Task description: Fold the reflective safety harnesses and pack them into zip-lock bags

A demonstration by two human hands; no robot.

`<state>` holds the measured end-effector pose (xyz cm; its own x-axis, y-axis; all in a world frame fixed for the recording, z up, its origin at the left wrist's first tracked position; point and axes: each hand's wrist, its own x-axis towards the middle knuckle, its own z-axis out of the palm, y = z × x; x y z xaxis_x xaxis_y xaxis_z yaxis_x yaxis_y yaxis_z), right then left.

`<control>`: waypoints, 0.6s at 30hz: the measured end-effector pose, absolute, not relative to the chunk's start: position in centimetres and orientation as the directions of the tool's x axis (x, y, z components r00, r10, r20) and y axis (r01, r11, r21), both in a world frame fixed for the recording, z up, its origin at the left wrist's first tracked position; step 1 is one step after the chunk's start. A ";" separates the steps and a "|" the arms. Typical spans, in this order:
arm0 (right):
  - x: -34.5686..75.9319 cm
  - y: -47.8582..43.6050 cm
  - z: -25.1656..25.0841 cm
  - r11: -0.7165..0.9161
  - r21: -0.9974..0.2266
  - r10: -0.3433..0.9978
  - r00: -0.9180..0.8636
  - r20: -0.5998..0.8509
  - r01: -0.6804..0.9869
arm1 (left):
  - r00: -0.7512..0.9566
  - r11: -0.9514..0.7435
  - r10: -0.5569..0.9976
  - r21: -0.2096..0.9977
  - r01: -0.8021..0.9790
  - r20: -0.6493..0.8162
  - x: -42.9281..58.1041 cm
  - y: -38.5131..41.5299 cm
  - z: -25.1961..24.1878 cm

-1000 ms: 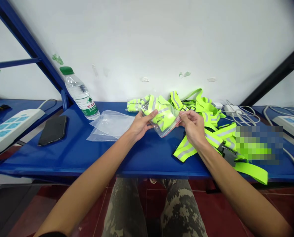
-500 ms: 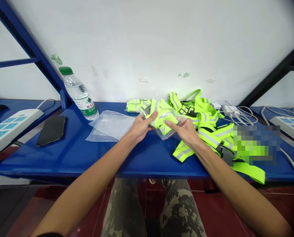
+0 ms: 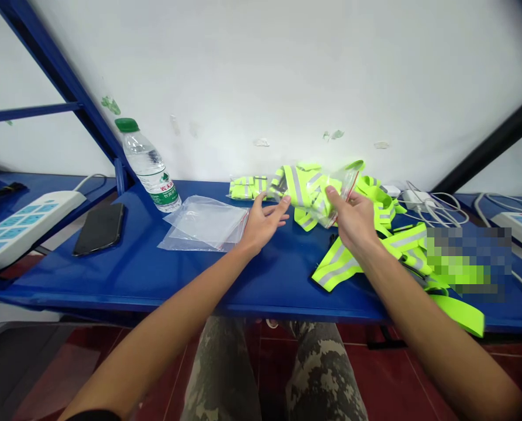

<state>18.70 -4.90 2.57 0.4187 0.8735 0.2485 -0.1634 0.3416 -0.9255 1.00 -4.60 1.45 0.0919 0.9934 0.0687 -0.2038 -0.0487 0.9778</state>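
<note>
In my right hand [image 3: 356,221] is a clear zip bag [image 3: 307,188] with a folded neon-yellow reflective strap in it, pinched at its red-edged opening. My left hand [image 3: 266,222] is open beside the bag's left end, thumb and fingers apart; whether a fingertip touches the plastic I cannot tell. Behind it, against the wall, lies another bagged neon strap bundle [image 3: 247,188]. Flat clear bags [image 3: 203,225] lie to the left of my left hand. Loose neon reflective straps [image 3: 342,260] with grey stripes and black buckles are heaped around and beneath my right hand.
A water bottle [image 3: 151,166] with a green cap stands at the left rear, and a black phone [image 3: 99,229] lies in front of it. White power strips [image 3: 30,219] sit at both sides. White cables and a charger [image 3: 414,199] are at the back right of the blue table [image 3: 191,286].
My left hand has let go of the bagged strap and its fingers have spread. My right hand has moved the bag to the right and away from me, and the view has shifted slightly.
</note>
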 end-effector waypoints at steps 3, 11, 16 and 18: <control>19.8 -2.3 4.5 0.339 -0.939 0.851 0.447 0.277 -0.063 | 0.012 -0.168 0.986 0.986 0.011 0.167 1.4 -4.3 0.3; 16.9 4.9 7.9 0.204 -0.970 0.938 0.309 0.155 -0.132 | 0.148 -0.409 0.912 0.824 0.392 0.383 1.4 -4.6 -1.6; 13.7 7.8 7.0 0.163 -0.920 0.935 0.243 0.259 0.355 | 0.148 -0.424 0.905 0.828 0.366 0.398 1.4 -4.7 -1.6; 12.6 7.6 6.0 0.178 -0.677 0.926 0.111 0.361 0.714 | 0.139 -0.435 0.900 0.828 0.354 0.413 1.3 -4.7 -1.5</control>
<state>12.63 7.62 6.00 0.1110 0.9261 0.3606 0.7140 0.1780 -0.6771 1.33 -4.66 -1.54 0.1392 0.8999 0.4133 0.3543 -0.4350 0.8278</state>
